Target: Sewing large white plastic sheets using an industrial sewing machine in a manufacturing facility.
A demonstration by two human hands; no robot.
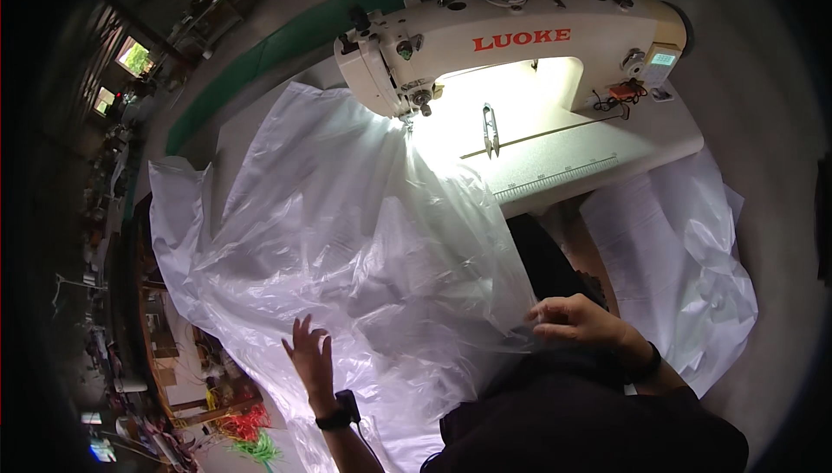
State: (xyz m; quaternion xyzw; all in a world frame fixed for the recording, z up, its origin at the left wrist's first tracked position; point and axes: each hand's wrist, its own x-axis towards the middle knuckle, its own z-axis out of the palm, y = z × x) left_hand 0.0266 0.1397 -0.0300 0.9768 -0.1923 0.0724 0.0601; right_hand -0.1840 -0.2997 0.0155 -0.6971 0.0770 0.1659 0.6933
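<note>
A large, wrinkled white plastic sheet (pixel 347 222) spreads from under the needle end of a white sewing machine (pixel 451 31) down over my lap. My left hand (pixel 312 360) is over the lower left part of the sheet, open, its fingers spread and holding nothing. Over at the sheet's right edge, my right hand (pixel 582 320) is closed, thumb and fingers pinching the plastic there. The sheet is gathered at the needle, where bright lamp light hides the detail.
Thread snips (pixel 491 131) lie on the machine bed (pixel 598 148), beside a printed ruler scale. More white plastic (pixel 672 256) hangs at the right, below the bed. Red and green strands (pixel 247 425) are at the lower left. A green strip (pixel 286 44) runs behind the machine.
</note>
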